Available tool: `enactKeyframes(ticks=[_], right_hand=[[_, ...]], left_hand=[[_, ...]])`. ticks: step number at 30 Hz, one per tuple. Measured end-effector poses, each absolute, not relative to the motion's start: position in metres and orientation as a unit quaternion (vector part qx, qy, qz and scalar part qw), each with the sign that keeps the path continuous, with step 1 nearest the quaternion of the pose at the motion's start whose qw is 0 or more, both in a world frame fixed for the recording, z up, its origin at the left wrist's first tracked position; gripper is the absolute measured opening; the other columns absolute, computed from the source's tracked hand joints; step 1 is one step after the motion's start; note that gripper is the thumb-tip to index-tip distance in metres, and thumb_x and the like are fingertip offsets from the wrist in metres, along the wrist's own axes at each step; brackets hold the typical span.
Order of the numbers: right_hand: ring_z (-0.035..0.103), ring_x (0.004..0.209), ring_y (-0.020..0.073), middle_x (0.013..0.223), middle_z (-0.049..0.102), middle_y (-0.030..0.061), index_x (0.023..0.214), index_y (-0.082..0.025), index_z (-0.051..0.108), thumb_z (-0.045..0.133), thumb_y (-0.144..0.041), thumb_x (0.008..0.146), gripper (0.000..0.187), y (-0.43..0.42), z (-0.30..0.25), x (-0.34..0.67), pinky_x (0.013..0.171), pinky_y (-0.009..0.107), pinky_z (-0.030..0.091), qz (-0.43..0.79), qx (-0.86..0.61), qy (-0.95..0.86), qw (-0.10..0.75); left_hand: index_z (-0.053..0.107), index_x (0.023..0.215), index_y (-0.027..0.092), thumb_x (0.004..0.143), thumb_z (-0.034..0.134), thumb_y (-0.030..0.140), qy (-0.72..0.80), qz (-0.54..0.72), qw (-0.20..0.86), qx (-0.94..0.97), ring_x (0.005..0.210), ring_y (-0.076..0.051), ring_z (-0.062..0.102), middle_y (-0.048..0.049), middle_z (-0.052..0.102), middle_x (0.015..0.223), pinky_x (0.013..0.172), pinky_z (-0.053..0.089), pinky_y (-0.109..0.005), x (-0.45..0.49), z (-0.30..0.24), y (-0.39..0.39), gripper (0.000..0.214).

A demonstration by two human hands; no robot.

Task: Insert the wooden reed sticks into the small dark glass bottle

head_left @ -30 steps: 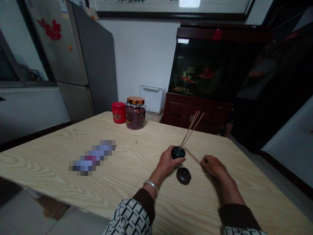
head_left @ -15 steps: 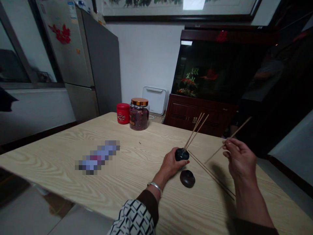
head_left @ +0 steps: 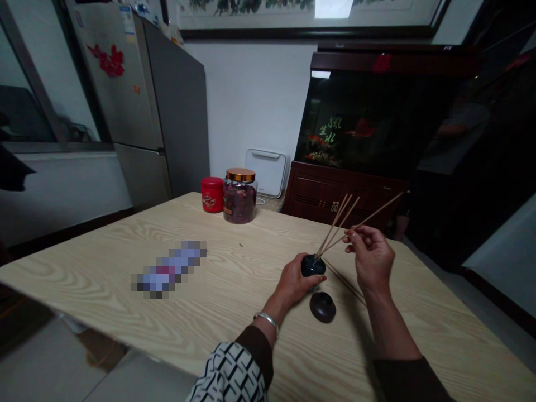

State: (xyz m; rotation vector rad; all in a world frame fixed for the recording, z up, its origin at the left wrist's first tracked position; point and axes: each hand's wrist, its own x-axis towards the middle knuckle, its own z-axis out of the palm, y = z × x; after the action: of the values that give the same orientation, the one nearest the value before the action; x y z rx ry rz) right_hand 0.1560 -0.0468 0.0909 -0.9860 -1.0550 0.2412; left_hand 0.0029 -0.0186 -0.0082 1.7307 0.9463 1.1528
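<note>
1. Left hand point(head_left: 293, 285), in the head view, is curled around a dark bottle point(head_left: 313, 266), with the thumb laid across the front; the base of the bottle is hidden by that hand.
2. With the bottle taken as the centre of the clock, the right hand point(head_left: 374, 259) is seen at three o'clock, raised above the table point(head_left: 234, 312). By its thumb and fingertips a thin stick point(head_left: 379, 209) is gripped, slanted up toward two o'clock. Its lower end is brought to the bottle's mouth; whether it is inside cannot be told.
3. By the bottle's mouth three upright sticks point(head_left: 333, 224) are held, tilted toward one o'clock.
4. On the table, two loose sticks point(head_left: 345, 282) are laid toward four o'clock, their far ends hidden behind the right forearm.
5. Near six o'clock, just beside the left hand, a dark round cap point(head_left: 322, 307) is set on the table.
6. At nine o'clock, well apart, a pixelated object point(head_left: 170, 269) is seen; a lidded jar point(head_left: 240, 201) and a red canister point(head_left: 212, 195) are placed toward ten.
</note>
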Motion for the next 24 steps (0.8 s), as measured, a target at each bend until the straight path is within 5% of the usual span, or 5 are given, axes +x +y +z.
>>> enactKeyframes(ticks=[6,9,13,17,24], right_hand=[[0.066,0.07,0.0184,0.085,0.069,0.0065,0.096,-0.018,0.064,0.067,-0.047,0.079,0.034,-0.046,0.073,0.161,0.054,0.028,0.051,0.209,-0.529,-0.559,0.603],[0.067,0.072,0.0204,0.09,0.07,0.0083,0.097,-0.019,0.064,0.058,-0.049,0.084,0.033,-0.053,0.063,0.186,0.059,0.03,0.05,0.164,-0.603,-0.58,0.522],[0.066,0.079,0.0212,0.086,0.072,0.0081,0.085,-0.021,0.067,0.054,-0.034,0.084,0.019,-0.069,0.045,0.226,0.07,0.031,0.044,0.051,-0.726,-0.621,0.291],[0.064,0.082,0.0209,0.087,0.072,0.0071,0.082,-0.022,0.068,0.057,-0.03,0.08,0.013,-0.08,0.027,0.243,0.065,0.029,0.037,0.045,-0.783,-0.611,0.107],[0.063,0.077,0.017,0.085,0.073,0.0052,0.081,-0.021,0.07,0.06,-0.025,0.076,0.011,-0.07,0.009,0.251,0.063,0.025,0.037,0.084,-0.789,-0.598,0.115]], left_hand=[[0.061,0.116,0.021,0.069,0.08,0.041,0.369,0.456,0.408,0.7,0.089,-0.02,0.063,-0.0027,0.07,0.1,0.081,0.049,-0.029,0.001,-0.007,-0.02,0.055],[0.061,0.117,0.021,0.068,0.081,0.043,0.37,0.457,0.413,0.695,0.09,-0.02,0.063,-0.0031,0.069,0.101,0.081,0.049,-0.028,0.002,-0.007,-0.02,0.057],[0.061,0.116,0.022,0.068,0.081,0.044,0.373,0.458,0.415,0.692,0.09,-0.02,0.063,-0.0025,0.069,0.099,0.079,0.048,-0.028,0.002,-0.009,-0.02,0.056],[0.061,0.115,0.022,0.068,0.08,0.043,0.371,0.458,0.415,0.693,0.089,-0.019,0.062,-0.0021,0.069,0.098,0.077,0.048,-0.027,0.002,-0.009,-0.02,0.055],[0.061,0.116,0.021,0.069,0.08,0.042,0.367,0.459,0.411,0.696,0.089,-0.019,0.063,-0.0025,0.069,0.099,0.077,0.048,-0.027,0.002,-0.006,-0.022,0.054]])
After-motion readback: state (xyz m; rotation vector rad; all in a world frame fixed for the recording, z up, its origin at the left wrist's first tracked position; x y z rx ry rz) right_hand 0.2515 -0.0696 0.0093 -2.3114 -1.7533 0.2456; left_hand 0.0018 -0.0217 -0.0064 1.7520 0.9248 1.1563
